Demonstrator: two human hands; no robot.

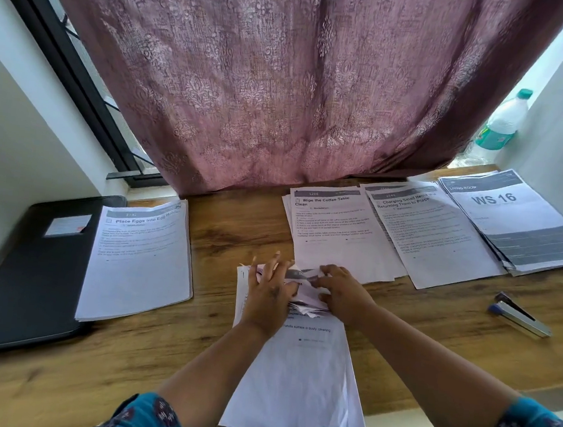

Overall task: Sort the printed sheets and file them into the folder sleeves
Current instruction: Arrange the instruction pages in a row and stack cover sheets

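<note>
A: Sorted so far? Four piles: at nine (138, 261), twelve (336, 232), one (432, 234), two o'clock (519, 226).

B: Unsorted stack (295, 380) at six; left hand (270, 295) flat on it, right hand (344, 293) pinching a crumpled top sheet (306, 300). Folder (30, 275) shut at nine (nothing filed, seemingly).

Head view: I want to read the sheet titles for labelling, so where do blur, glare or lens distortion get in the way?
Head view: wide-angle lens bends the wall edges and table rim; the far piles' titles read clearly; motion blur smears the crumpled sheet between the left hand and right hand; daylight washes out the bottle corner.
</note>
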